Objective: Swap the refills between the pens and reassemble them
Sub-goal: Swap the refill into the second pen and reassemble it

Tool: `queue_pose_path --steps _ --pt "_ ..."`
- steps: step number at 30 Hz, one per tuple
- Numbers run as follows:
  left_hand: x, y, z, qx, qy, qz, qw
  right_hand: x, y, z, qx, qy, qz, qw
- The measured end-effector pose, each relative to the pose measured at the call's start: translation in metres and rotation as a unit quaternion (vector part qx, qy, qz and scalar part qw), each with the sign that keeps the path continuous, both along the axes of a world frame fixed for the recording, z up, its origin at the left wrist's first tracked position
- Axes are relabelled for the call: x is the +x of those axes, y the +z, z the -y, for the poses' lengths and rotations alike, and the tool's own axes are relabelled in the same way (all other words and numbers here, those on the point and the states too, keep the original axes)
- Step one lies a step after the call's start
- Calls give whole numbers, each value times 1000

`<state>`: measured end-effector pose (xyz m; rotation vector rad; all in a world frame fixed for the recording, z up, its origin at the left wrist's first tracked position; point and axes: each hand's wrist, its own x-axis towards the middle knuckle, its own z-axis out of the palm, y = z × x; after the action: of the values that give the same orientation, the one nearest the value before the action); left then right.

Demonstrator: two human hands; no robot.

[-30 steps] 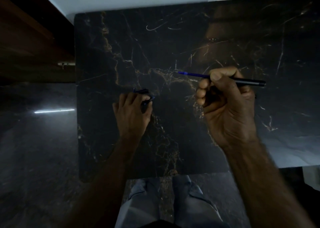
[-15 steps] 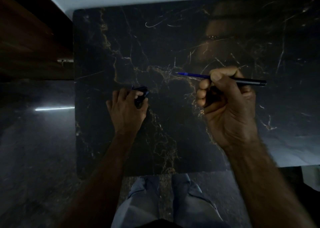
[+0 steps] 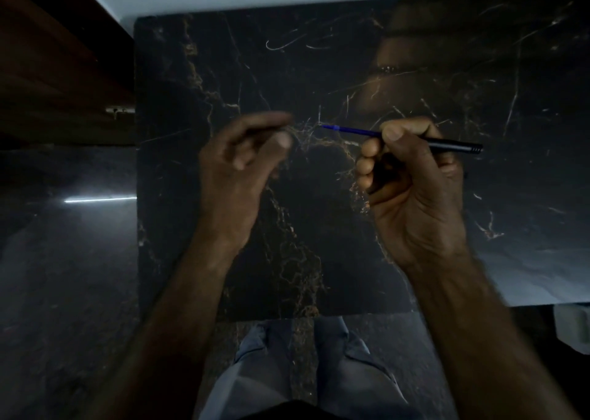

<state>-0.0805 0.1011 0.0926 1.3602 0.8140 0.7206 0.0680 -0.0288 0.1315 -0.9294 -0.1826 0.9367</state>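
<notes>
My right hand [image 3: 415, 196] is closed around a black pen barrel [image 3: 455, 147], held level above the dark marble table [image 3: 319, 52]. A blue refill [image 3: 348, 129] sticks out of the barrel to the left. My left hand [image 3: 236, 177] is raised and motion-blurred just left of the refill's tip. Its thumb and forefinger are curled toward each other. Whether they pinch a small dark pen part I cannot tell. No loose pen part shows on the table; the spot under my left hand is hidden.
Dark wooden furniture [image 3: 48, 68] stands to the left of the table. A glossy dark floor [image 3: 64, 276] runs along the left and near side. My knees in grey trousers [image 3: 303, 371] sit below the near table edge. A pale object [image 3: 571, 330] lies at the lower right.
My left hand has lifted off the table, where it rested on a small dark pen part, and swung up and right toward the refill tip. My right hand stays put with the pen.
</notes>
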Motion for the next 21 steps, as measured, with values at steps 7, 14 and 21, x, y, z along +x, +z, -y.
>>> queue_pose_path --steps 7,14,21 --pt "33 44 9 -77 -75 106 989 -13 15 -20 39 -11 -18 999" --pt "6 37 -25 -185 68 149 969 -6 16 -9 24 -27 -46 998" --pt "-5 -35 -57 52 -62 -279 957 -1 7 6 5 -25 -43 999"
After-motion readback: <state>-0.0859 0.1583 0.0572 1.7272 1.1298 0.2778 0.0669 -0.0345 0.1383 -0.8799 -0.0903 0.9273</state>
